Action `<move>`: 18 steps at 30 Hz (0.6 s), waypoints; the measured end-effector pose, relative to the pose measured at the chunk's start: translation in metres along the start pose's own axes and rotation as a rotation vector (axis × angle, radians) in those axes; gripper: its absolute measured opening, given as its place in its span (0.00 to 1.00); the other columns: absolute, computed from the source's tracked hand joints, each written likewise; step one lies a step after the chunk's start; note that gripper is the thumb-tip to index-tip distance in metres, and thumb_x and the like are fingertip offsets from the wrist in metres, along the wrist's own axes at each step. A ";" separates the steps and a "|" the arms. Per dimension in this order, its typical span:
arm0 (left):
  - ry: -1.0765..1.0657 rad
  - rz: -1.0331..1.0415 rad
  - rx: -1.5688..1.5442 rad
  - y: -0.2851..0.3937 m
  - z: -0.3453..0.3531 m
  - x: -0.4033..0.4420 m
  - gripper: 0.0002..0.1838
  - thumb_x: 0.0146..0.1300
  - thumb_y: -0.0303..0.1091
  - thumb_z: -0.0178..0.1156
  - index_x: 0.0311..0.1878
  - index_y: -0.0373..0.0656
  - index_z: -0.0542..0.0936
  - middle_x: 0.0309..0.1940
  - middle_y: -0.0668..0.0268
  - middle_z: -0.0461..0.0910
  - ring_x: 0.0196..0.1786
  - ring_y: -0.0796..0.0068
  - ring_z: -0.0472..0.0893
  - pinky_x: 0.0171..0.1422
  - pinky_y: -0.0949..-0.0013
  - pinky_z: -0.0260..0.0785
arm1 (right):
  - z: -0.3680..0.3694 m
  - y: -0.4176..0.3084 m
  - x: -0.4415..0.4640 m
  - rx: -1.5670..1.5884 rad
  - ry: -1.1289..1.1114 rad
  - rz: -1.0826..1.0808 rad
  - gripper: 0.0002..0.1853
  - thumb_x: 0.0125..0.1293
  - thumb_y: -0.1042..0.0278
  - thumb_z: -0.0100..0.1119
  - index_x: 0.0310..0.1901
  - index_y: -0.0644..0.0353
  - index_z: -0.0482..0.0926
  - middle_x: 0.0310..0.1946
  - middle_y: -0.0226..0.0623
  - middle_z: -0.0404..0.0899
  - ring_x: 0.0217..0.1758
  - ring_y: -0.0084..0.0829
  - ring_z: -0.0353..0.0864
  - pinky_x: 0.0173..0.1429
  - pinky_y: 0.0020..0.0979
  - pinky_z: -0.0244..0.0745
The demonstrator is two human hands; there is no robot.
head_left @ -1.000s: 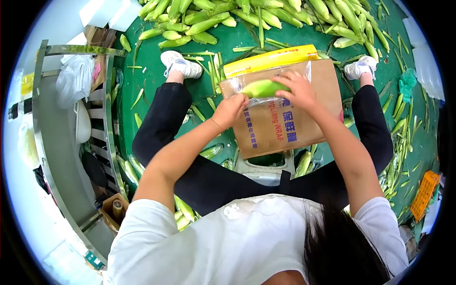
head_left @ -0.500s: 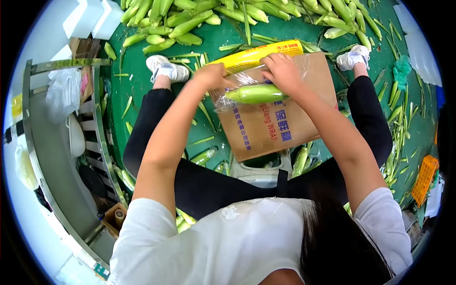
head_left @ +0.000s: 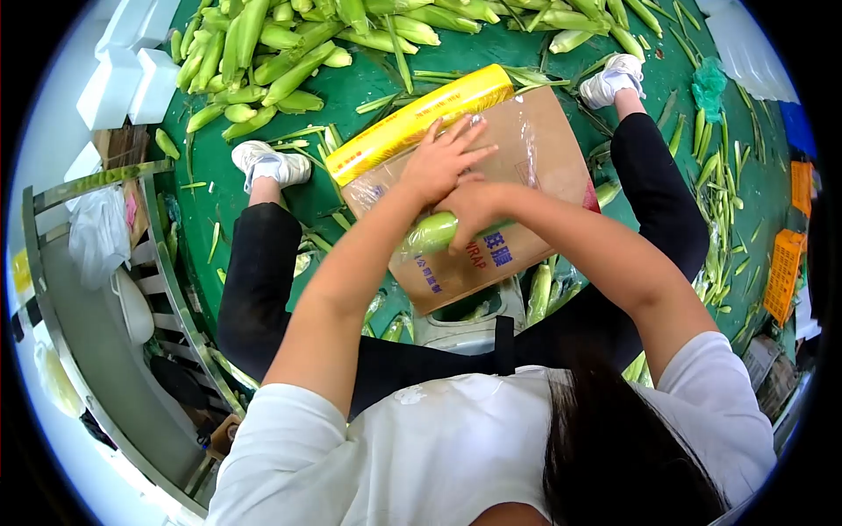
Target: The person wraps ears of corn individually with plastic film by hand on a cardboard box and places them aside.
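Observation:
A green ear of corn (head_left: 428, 234) lies slanted on a flat brown cardboard piece (head_left: 553, 145) with printed lettering, in front of my body. Clear film shines on the corn and on the board. My right hand (head_left: 476, 207) is closed round the corn's upper end, hiding that part. Just above it, touching or nearly touching, my left hand (head_left: 437, 164) has its fingers spread over the board. A yellow cling film roll (head_left: 421, 118) lies along the board's far edge, beyond both hands.
A big pile of corn ears (head_left: 289, 53) covers the far floor. Loose husks (head_left: 724, 210) are strewn at right. A metal-framed rack (head_left: 96, 351) stands at left, orange packages (head_left: 783, 276) at right. A grey stool (head_left: 469, 329) is under the cardboard.
My left hand has left the yellow roll and spread over the board. My right hand has moved down onto the corn. The corn now sits slanted and closer to me; the whole view has shifted.

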State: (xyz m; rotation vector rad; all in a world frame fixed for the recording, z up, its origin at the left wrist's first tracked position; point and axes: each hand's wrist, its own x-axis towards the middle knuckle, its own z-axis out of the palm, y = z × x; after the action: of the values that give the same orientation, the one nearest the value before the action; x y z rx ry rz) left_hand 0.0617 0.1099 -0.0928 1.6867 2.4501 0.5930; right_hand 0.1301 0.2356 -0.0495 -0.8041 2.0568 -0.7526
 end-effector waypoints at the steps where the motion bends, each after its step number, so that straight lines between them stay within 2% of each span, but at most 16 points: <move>1: -0.035 0.000 0.025 0.003 0.003 0.000 0.28 0.70 0.53 0.57 0.74 0.75 0.68 0.81 0.73 0.55 0.82 0.67 0.54 0.82 0.37 0.43 | 0.007 0.006 0.002 0.055 -0.031 0.017 0.45 0.47 0.40 0.75 0.66 0.52 0.75 0.54 0.47 0.82 0.55 0.43 0.83 0.59 0.41 0.78; 3: -0.069 0.012 0.029 0.010 0.003 -0.003 0.29 0.69 0.55 0.57 0.74 0.75 0.68 0.81 0.73 0.56 0.82 0.67 0.55 0.82 0.38 0.42 | 0.029 0.006 0.002 0.422 -0.290 -0.027 0.46 0.50 0.39 0.74 0.68 0.53 0.73 0.57 0.44 0.81 0.58 0.41 0.81 0.62 0.42 0.75; 5: -0.090 0.040 0.084 0.009 -0.003 0.000 0.30 0.68 0.57 0.57 0.73 0.76 0.69 0.80 0.73 0.57 0.82 0.67 0.55 0.82 0.38 0.42 | 0.045 -0.006 0.001 0.681 -0.683 0.026 0.46 0.53 0.37 0.73 0.69 0.54 0.71 0.59 0.41 0.79 0.61 0.39 0.78 0.66 0.42 0.72; 6: -0.073 0.057 0.104 0.006 0.001 -0.001 0.29 0.68 0.55 0.57 0.73 0.74 0.69 0.80 0.73 0.58 0.82 0.68 0.56 0.82 0.38 0.41 | 0.066 -0.027 -0.008 0.761 -0.960 0.118 0.46 0.55 0.36 0.72 0.70 0.55 0.71 0.60 0.40 0.78 0.62 0.38 0.77 0.67 0.41 0.70; 8: -0.059 0.058 0.099 0.007 0.002 -0.002 0.28 0.69 0.54 0.56 0.72 0.71 0.70 0.79 0.73 0.60 0.81 0.68 0.56 0.82 0.38 0.41 | 0.071 -0.082 -0.048 0.849 -0.902 -0.276 0.44 0.57 0.36 0.71 0.68 0.59 0.72 0.60 0.43 0.78 0.63 0.39 0.75 0.68 0.39 0.68; 10: -0.025 0.049 0.101 0.013 -0.006 -0.003 0.29 0.69 0.50 0.58 0.73 0.63 0.70 0.78 0.67 0.60 0.81 0.66 0.57 0.82 0.40 0.44 | 0.088 -0.106 -0.089 0.753 -0.598 -0.100 0.45 0.56 0.37 0.72 0.67 0.62 0.72 0.59 0.43 0.78 0.64 0.38 0.74 0.69 0.38 0.66; 12: 0.001 0.022 0.106 0.025 0.002 -0.009 0.30 0.69 0.48 0.59 0.74 0.58 0.69 0.78 0.63 0.60 0.80 0.64 0.58 0.82 0.41 0.45 | 0.050 -0.099 -0.129 0.761 -0.255 0.063 0.46 0.57 0.38 0.72 0.68 0.64 0.70 0.60 0.43 0.78 0.64 0.36 0.75 0.69 0.36 0.67; 13: -0.002 -0.015 0.148 0.040 0.008 -0.015 0.32 0.67 0.42 0.61 0.74 0.51 0.68 0.77 0.56 0.60 0.80 0.58 0.58 0.82 0.46 0.48 | 0.066 -0.075 -0.139 0.931 -0.003 0.086 0.46 0.57 0.38 0.71 0.70 0.63 0.69 0.61 0.42 0.78 0.62 0.35 0.77 0.67 0.34 0.69; 14: -0.031 -0.191 -0.493 0.063 0.027 -0.031 0.33 0.67 0.40 0.61 0.75 0.50 0.67 0.77 0.56 0.60 0.79 0.57 0.59 0.82 0.48 0.49 | 0.062 -0.072 -0.156 1.358 0.175 0.071 0.44 0.61 0.36 0.67 0.70 0.59 0.69 0.60 0.41 0.78 0.59 0.36 0.79 0.63 0.37 0.75; 15: -0.033 -0.127 -0.549 0.090 0.027 -0.046 0.33 0.69 0.39 0.61 0.75 0.49 0.65 0.76 0.58 0.62 0.78 0.57 0.60 0.81 0.50 0.51 | 0.072 -0.062 -0.160 1.697 0.322 0.007 0.41 0.67 0.32 0.58 0.71 0.56 0.68 0.61 0.43 0.78 0.61 0.37 0.79 0.59 0.43 0.80; 16: -0.038 -0.063 -0.606 0.117 0.026 -0.061 0.33 0.70 0.39 0.60 0.76 0.47 0.64 0.74 0.60 0.64 0.77 0.57 0.62 0.80 0.52 0.53 | 0.054 -0.078 -0.170 1.936 0.377 0.107 0.41 0.71 0.27 0.46 0.70 0.56 0.68 0.54 0.43 0.82 0.54 0.37 0.83 0.51 0.44 0.83; 17: -0.047 0.001 -0.664 0.145 0.025 -0.076 0.33 0.71 0.39 0.60 0.77 0.46 0.62 0.73 0.62 0.65 0.76 0.57 0.64 0.80 0.54 0.55 | 0.061 -0.065 -0.174 2.011 0.367 0.095 0.41 0.71 0.26 0.42 0.68 0.55 0.70 0.49 0.42 0.83 0.47 0.36 0.84 0.47 0.42 0.83; 18: -0.181 -0.187 -1.183 0.168 0.009 -0.088 0.34 0.75 0.52 0.54 0.78 0.48 0.60 0.73 0.63 0.66 0.75 0.58 0.66 0.80 0.56 0.56 | 0.069 -0.053 -0.177 2.081 0.352 0.079 0.41 0.71 0.24 0.38 0.65 0.55 0.72 0.44 0.41 0.84 0.40 0.35 0.85 0.43 0.41 0.84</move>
State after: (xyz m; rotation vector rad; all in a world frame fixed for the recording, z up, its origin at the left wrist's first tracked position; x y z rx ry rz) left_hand 0.2449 0.0831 -0.0491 0.9247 1.4879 1.3838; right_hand 0.2882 0.3192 0.0333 0.6465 0.5471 -2.2566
